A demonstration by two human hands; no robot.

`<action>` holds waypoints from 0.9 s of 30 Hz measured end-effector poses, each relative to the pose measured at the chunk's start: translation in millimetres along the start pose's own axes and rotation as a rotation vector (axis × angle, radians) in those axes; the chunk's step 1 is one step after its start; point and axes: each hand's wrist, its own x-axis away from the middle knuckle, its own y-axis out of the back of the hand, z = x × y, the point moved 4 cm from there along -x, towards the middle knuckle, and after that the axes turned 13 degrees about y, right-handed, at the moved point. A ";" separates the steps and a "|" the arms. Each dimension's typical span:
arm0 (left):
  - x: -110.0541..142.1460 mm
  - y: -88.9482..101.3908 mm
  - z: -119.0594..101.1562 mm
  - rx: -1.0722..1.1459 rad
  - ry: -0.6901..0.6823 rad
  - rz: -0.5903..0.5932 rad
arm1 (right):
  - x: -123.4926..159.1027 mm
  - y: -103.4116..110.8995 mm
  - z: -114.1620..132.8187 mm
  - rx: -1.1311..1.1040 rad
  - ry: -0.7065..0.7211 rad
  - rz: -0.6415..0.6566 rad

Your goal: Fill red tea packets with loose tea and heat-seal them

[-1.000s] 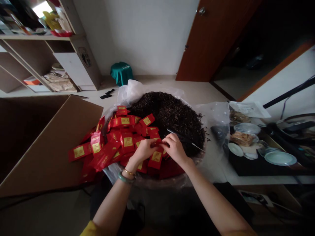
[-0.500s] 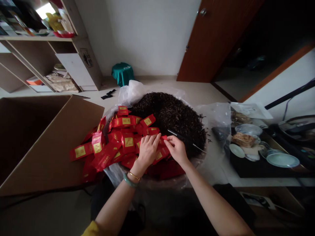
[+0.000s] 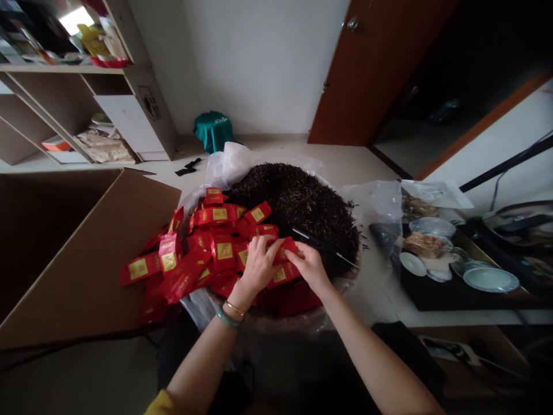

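Between my hands is a red tea packet [image 3: 286, 248]. My left hand [image 3: 260, 262], with a jade bangle and a gold bracelet [image 3: 233, 310] at the wrist, grips its left side. Thumb and fingers of my right hand [image 3: 310, 266] pinch its right end. Many red packets with gold labels [image 3: 224, 251] lie heaped around and left of my left hand. Behind them rises a mound of dark loose tea leaves [image 3: 302, 196] on a plastic-lined round container. A thin tool with a black handle [image 3: 317, 242] rests on the leaves, just beyond my right hand.
An open cardboard box [image 3: 95, 253] stands at the left. On the right, a black tray [image 3: 436, 294] carries a pale dish [image 3: 491, 280], cups and a clear container. Shelves [image 3: 108, 115] and a teal-covered bin [image 3: 213, 131] are at the back, near a brown door [image 3: 341, 86].
The packet between my hands now shows more of its red surface, its top edge raised. My right fingers have shifted slightly; the whole view has moved a little.
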 end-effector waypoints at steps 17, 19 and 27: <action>2.5 0.0 -3.8 -0.100 -0.077 -0.024 | -5.1 -4.7 -6.0 -0.057 -0.073 0.037; 1.8 2.4 -4.1 -0.126 -0.063 -0.040 | -5.4 -4.8 -3.3 0.000 0.007 0.024; 2.5 3.4 -3.1 -0.073 -0.052 -0.023 | -6.8 4.9 5.0 0.073 0.113 -0.039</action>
